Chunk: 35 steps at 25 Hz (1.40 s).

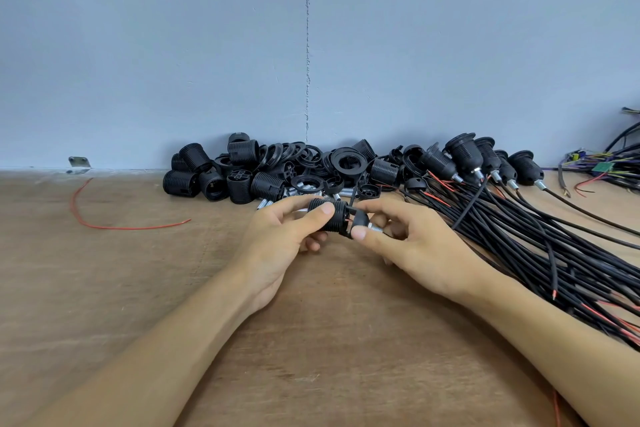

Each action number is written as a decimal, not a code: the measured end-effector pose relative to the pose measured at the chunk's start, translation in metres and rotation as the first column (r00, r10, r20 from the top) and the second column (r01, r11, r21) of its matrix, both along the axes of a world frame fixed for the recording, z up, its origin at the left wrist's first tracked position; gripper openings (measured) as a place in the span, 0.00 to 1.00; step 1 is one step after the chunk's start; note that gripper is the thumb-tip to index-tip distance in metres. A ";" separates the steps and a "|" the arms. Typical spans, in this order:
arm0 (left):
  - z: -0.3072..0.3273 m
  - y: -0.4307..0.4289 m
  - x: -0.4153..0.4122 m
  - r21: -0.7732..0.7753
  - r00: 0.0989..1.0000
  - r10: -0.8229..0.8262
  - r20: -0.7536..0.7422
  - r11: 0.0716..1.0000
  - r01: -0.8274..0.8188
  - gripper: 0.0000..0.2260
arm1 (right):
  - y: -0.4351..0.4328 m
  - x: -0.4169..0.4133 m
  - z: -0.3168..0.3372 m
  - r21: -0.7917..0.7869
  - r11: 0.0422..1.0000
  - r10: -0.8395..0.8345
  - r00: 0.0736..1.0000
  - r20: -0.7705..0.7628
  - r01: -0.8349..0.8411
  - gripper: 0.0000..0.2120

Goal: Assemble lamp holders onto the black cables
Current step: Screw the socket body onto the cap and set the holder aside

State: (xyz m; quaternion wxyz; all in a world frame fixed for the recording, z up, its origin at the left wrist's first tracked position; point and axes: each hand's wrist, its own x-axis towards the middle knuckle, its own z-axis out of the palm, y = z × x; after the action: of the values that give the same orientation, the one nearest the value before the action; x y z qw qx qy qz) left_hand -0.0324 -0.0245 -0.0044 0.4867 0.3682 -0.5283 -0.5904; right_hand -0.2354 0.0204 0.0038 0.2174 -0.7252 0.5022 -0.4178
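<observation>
Fingers (325,210) of the left hand (277,246) are clamped round one ribbed black lamp holder (337,218), held just above the surface (138,288) at mid-view. The thumb lies on top and the other fingers are mostly hidden beneath. The right hand (415,246) pinches one domed black cap (360,220), with a silver threaded stem (375,229), against the holder's end, and a sliver of red shows in the gap between them.

Along the foot of the wall (173,45), far left, sits one metal bracket (78,163), then one loose red wire (104,224) on the surface. Next comes a heap of loose holder parts (270,166), bodies and rings overlapping too much to count. Right of it stand five assembled holders (465,154), each with a silver stem. They lead into a bundle of black cables (519,232), too many to count, which is cut off by the right edge. A tangle of coloured wires (609,163) at far right is also cropped.

Where the held piece's own cable runs is hard to make out behind the right hand. No writing or label can be read.
</observation>
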 end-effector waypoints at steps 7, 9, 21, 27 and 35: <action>0.001 -0.001 -0.002 0.033 1.000 0.019 0.016 0.999 -0.020 0.22 | -0.003 -0.002 -0.003 -0.051 0.997 -0.057 0.998 -0.012 0.056 0.12; 0.002 0.000 -0.003 0.041 0.999 0.028 0.026 0.999 -0.029 0.21 | -0.002 -0.002 -0.002 -0.062 0.997 -0.054 0.998 -0.033 0.051 0.09; 0.003 0.001 -0.004 0.040 0.998 0.063 0.014 0.997 -0.063 0.23 | -0.002 -0.003 -0.002 -0.138 0.984 -0.123 0.989 -0.077 0.112 0.07; 0.003 0.003 -0.002 0.004 1.000 0.001 0.006 1.000 -0.001 0.21 | -0.003 -0.005 -0.003 -0.124 0.988 -0.106 0.985 -0.140 0.089 0.11; 0.001 0.000 0.001 0.001 0.999 -0.025 -0.033 1.000 0.025 0.19 | -0.003 -0.006 -0.002 -0.200 0.977 -0.104 0.981 -0.163 0.070 0.15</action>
State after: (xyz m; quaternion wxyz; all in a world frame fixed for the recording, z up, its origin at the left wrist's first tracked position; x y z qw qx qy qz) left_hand -0.0317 -0.0244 -0.0030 0.4878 0.3520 -0.5242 -0.6028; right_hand -0.2416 0.0175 0.0018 0.0832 -0.7536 0.5076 -0.4094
